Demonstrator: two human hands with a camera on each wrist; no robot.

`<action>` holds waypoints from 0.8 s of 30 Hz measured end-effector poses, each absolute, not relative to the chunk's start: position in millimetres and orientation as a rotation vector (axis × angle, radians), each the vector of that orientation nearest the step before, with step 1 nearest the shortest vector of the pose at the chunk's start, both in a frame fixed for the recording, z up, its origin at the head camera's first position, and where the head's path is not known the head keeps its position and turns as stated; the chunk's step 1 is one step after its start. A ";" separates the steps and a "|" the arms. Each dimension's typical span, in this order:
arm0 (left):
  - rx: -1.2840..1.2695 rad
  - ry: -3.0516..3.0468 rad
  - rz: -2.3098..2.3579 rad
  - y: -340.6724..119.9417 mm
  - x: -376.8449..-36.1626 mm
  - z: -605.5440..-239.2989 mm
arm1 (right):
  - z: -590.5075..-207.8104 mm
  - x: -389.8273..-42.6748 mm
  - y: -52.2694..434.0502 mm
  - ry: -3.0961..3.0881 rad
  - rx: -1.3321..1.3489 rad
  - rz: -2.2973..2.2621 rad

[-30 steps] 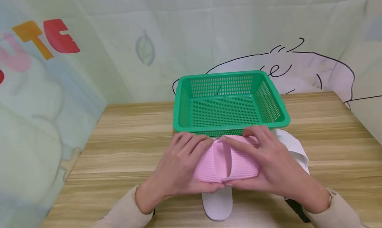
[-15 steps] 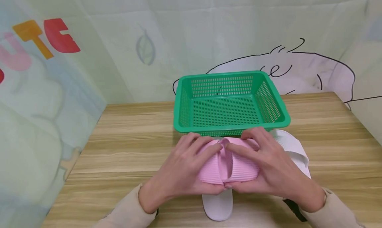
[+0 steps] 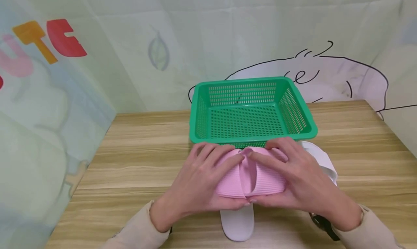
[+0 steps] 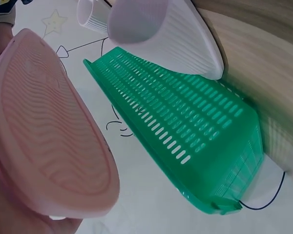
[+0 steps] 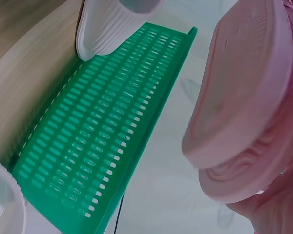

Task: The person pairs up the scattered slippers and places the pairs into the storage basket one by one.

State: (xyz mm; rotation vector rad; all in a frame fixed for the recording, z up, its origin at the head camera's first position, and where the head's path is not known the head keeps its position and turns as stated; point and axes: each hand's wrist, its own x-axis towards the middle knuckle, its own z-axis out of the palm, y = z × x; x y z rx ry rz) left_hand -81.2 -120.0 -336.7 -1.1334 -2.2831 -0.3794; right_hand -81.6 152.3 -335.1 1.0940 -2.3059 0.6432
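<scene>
Head view: we press 2 pink slippers (image 3: 249, 178) together, left hand (image 3: 195, 182) and right hand (image 3: 298, 180) fingers curled round them, keeping pair aligned before green basket (image 3: 252, 133).

Head cam high, facing down; wrist cams close, low, sharing basket (image 3: 252, 111).

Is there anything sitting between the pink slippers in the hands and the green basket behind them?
Nothing visible. Both hands, left and right, hold the pink slippers just before the green basket, which holds nothing. The white slippers lie underneath and beside, not between.
</scene>
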 end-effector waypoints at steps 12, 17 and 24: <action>-1.033 -2.405 -0.398 -142.0 -90.2 -337.6 | -334.4 -85.9 169.4 -2.220 1.038 0.623; -0.958 -2.461 -0.404 -152.2 -93.7 -341.9 | -332.1 -89.6 179.8 -2.179 1.018 0.623; -0.894 -2.571 -0.413 -163.9 -99.1 -351.3 | -329.2 -92.9 197.5 -2.214 0.973 0.614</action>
